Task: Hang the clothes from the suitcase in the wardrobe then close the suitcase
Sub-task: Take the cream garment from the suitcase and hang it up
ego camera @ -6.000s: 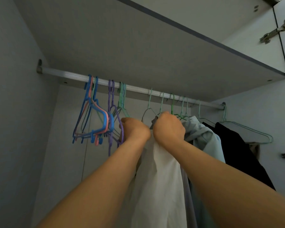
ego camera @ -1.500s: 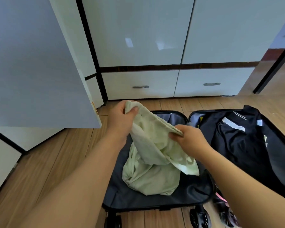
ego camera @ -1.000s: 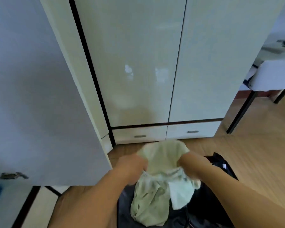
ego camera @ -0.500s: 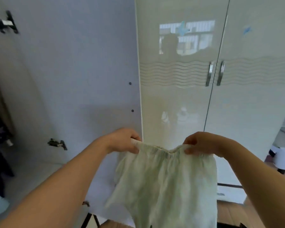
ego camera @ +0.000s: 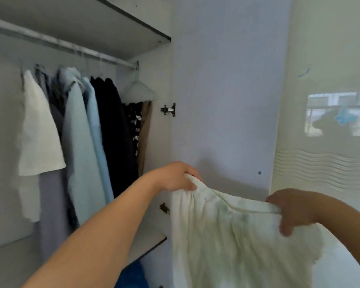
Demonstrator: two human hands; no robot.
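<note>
pale green garment (ego camera: pixel 237 235) held up in front of the open wardrobe door (ego camera: pixel 222 100), stretched by its gathered top edge between both hands and hanging down below them in loose folds. left hand (ego camera: pixel 178 176) curled over the left end of that edge — fingers wrapped on top, thumb tucked under, cloth bunched in the grip. right hand (ego camera: pixel 293 206) clamped on the right end, lower than the left, thumb pointing down across the front of the fabric, fingers hidden behind it. top edge sagging a little between the two grips, slanting down toward the right. beyond the left forearm, inside the wardrobe (ego camera: pixel 112 23), a metal rail (ego camera: pixel 60 43) under a shelf, carrying hung clothes: white top (ego camera: pixel 37 129) furthest left, grey piece (ego camera: pixel 50 204) behind it, two light blue shirts (ego camera: pixel 83 142), black garment (ego camera: pixel 114 132), then a dark patterned piece and a brown one at the far right — edges blurred. one bare pale hanger (ego camera: pixel 137 88) at the right end of the rail, above those last pieces. held garment well apart from the rail, lower and to the right, before the inner face of the door. door hinge (ego camera: pixel 168 109) on the frame just above the left hand. closed glossy door (ego camera: pixel 330 121) at far right, behind the right hand.
</note>
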